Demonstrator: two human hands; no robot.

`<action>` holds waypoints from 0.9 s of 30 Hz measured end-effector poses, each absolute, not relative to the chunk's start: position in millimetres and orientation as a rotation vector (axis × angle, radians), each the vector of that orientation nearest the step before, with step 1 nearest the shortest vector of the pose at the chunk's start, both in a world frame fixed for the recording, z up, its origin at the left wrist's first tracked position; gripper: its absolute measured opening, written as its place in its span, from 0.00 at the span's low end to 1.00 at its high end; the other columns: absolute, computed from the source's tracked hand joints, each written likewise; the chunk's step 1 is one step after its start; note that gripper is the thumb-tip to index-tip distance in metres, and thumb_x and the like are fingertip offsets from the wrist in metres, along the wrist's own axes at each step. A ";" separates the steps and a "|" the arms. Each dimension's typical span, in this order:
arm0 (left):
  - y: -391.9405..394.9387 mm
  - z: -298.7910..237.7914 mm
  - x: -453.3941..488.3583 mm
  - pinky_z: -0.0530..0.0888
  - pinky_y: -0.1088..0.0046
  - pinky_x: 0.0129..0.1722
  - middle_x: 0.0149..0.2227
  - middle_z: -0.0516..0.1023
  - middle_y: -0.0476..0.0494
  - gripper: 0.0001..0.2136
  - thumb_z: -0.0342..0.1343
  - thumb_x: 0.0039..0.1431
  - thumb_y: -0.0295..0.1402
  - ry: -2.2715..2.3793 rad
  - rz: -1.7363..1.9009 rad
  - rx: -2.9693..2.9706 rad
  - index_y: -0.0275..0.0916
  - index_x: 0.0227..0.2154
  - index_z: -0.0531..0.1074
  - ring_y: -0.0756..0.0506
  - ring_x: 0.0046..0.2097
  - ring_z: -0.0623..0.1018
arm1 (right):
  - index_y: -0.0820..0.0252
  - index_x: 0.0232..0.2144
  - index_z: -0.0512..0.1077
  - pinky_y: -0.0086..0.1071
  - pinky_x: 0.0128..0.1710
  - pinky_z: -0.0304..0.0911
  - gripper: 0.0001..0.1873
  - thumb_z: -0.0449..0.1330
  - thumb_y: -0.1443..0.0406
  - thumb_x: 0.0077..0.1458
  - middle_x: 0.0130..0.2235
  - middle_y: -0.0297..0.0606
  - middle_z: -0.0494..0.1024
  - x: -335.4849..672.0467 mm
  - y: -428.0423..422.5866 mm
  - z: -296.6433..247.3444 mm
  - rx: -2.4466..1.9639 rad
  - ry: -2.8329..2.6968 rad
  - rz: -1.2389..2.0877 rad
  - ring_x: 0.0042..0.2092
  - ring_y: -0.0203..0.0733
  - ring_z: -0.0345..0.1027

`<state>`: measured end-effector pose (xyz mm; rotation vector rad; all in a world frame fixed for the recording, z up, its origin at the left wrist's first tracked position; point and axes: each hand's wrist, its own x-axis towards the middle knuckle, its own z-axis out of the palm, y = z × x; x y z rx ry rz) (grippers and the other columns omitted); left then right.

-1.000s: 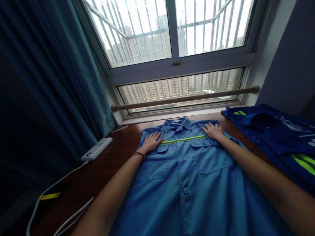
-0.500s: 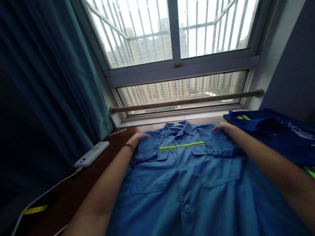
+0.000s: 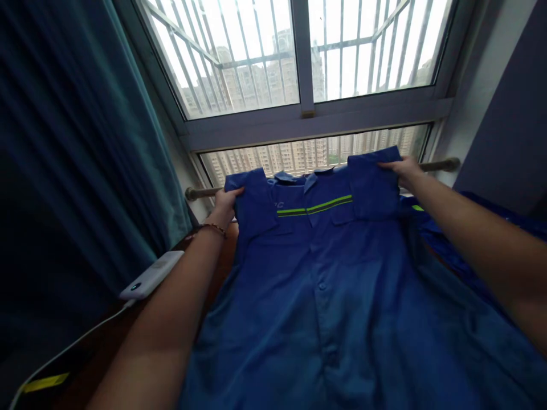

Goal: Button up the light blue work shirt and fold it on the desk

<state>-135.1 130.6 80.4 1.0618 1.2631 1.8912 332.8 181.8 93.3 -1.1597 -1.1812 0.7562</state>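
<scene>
A blue short-sleeved work shirt (image 3: pixel 307 262) with a yellow-green stripe across the chest hangs spread in front of me, its collar toward the window. My left hand (image 3: pixel 227 204) pinches its left-side sleeve, thumb on top. On the other side my right hand (image 3: pixel 401 169) grips the opposite sleeve, the fingers behind the cloth hidden. The shirt's upper part is lifted, in front of the rail; its lower part runs down out of view toward me.
A wooden rail (image 3: pixel 440 165) crosses below the barred window (image 3: pixel 307 108). At left, a white power bank (image 3: pixel 151 275) with a cable lies on the brown surface beside a blue curtain (image 3: pixel 141 142). Another dark blue garment (image 3: pixel 444 228) lies at right.
Both hands have raised the shirt's shoulders and sleeves off the surface, up in front of the rail. The cloth, flat before, now hangs with folds.
</scene>
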 end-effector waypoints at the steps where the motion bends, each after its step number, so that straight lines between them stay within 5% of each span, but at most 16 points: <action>1: 122.2 87.4 -133.0 0.73 0.62 0.41 0.32 0.76 0.42 0.14 0.60 0.38 0.20 1.153 1.941 1.054 0.30 0.33 0.71 0.43 0.35 0.76 | 0.84 0.48 0.58 0.25 0.33 0.60 0.29 0.61 0.70 0.47 0.47 0.58 0.67 335.4 174.2 103.5 -1.139 -1.171 0.765 0.35 0.32 0.68; 6: 48.9 84.6 -118.4 0.72 0.63 0.44 0.34 0.76 0.43 0.15 0.61 0.38 0.20 1.030 1.889 1.117 0.32 0.34 0.72 0.42 0.40 0.75 | 0.76 0.48 0.63 0.30 0.37 0.60 0.24 0.59 0.76 0.47 0.48 0.50 0.68 354.5 105.5 115.6 -1.053 -1.174 0.943 0.37 0.34 0.68; 10: -27.7 42.1 -107.1 0.71 0.66 0.44 0.36 0.76 0.45 0.17 0.63 0.36 0.26 1.182 1.714 1.140 0.34 0.34 0.73 0.41 0.42 0.74 | 0.68 0.41 0.70 0.34 0.40 0.63 0.19 0.60 0.78 0.43 0.42 0.46 0.73 372.8 28.6 67.8 -1.190 -1.272 1.074 0.36 0.40 0.70; 13: -84.6 8.2 -106.5 0.72 0.64 0.41 0.33 0.77 0.44 0.18 0.65 0.34 0.32 1.373 1.354 1.252 0.34 0.33 0.73 0.39 0.39 0.75 | 0.62 0.39 0.71 0.34 0.42 0.65 0.24 0.66 0.75 0.33 0.40 0.43 0.75 387.2 -26.9 15.2 -1.344 -1.451 1.173 0.40 0.48 0.69; 22: -190.5 -13.6 -121.3 0.68 0.64 0.44 0.44 0.72 0.44 0.34 0.62 0.38 0.35 1.549 0.599 1.892 0.45 0.52 0.59 0.40 0.44 0.72 | 0.46 0.57 0.53 0.31 0.46 0.60 0.42 0.57 0.69 0.37 0.53 0.35 0.64 406.8 -118.1 -30.4 -1.490 -2.345 0.741 0.50 0.48 0.62; 27: -178.7 -8.1 -97.6 0.64 0.64 0.45 0.33 0.73 0.48 0.10 0.54 0.41 0.30 1.734 0.483 2.311 0.43 0.31 0.70 0.42 0.39 0.71 | 0.58 0.53 0.61 0.31 0.40 0.61 0.36 0.54 0.70 0.36 0.46 0.41 0.71 382.9 -116.9 -17.4 -1.544 -2.501 0.596 0.43 0.47 0.67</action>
